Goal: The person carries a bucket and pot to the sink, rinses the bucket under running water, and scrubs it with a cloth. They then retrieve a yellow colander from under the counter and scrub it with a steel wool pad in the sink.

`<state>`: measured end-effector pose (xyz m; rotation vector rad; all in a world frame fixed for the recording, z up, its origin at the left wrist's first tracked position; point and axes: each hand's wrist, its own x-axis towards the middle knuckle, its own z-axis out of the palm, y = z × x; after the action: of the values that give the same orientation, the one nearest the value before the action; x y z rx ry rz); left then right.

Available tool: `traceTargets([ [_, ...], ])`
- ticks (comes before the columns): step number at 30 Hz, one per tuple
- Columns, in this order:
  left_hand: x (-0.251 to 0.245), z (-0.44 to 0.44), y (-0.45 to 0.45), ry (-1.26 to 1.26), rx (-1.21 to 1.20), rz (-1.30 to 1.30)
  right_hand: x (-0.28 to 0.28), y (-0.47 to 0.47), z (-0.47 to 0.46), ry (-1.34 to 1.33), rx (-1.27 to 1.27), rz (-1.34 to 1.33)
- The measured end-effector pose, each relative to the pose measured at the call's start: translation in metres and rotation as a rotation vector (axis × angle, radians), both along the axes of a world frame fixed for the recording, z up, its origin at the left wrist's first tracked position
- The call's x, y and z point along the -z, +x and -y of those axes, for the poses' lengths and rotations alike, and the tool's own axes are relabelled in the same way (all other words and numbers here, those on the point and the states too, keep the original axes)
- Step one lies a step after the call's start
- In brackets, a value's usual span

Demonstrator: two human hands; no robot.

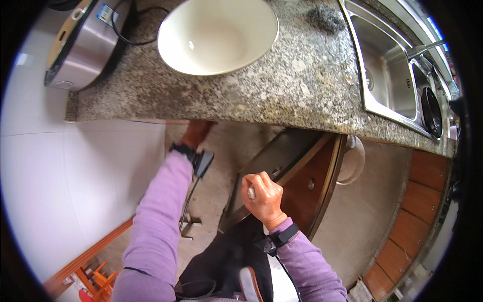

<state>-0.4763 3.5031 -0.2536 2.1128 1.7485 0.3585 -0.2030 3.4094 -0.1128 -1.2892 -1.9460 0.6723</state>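
My left hand (200, 132) reaches under the front edge of the speckled stone countertop (226, 98); its fingers are hidden there, so what it touches does not show. In front of my body, beside an open cabinet door (307, 188), my right hand (263, 194) is closed in a fist. A small pale thing (251, 192) shows between its thumb and fingers; I cannot tell what it is. Above both hands, a large white basin (219, 37) stands on the countertop.
A steel-sided appliance (85, 49) with a black cord stands at the left. A dark scouring pad (325, 19) lies near the stainless steel sink (388, 64), which has a black pan (431, 111) at its right. Open cabinet doors jut out below the counter. A white wall (75, 170) borders the left.
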Motion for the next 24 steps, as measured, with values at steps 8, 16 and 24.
traceTargets([
  [8,-0.186,0.129,0.026,-0.733,0.171,0.545,-0.045,-0.007,-0.034,-0.102,0.077,-0.38],
  [16,-0.16,0.07,0.008,0.111,-0.254,0.191,-0.076,0.155,0.087,-0.301,0.426,0.309],
  [24,-0.152,0.109,0.032,0.022,-0.27,0.061,-0.037,0.192,0.165,-0.681,0.337,0.415],
])
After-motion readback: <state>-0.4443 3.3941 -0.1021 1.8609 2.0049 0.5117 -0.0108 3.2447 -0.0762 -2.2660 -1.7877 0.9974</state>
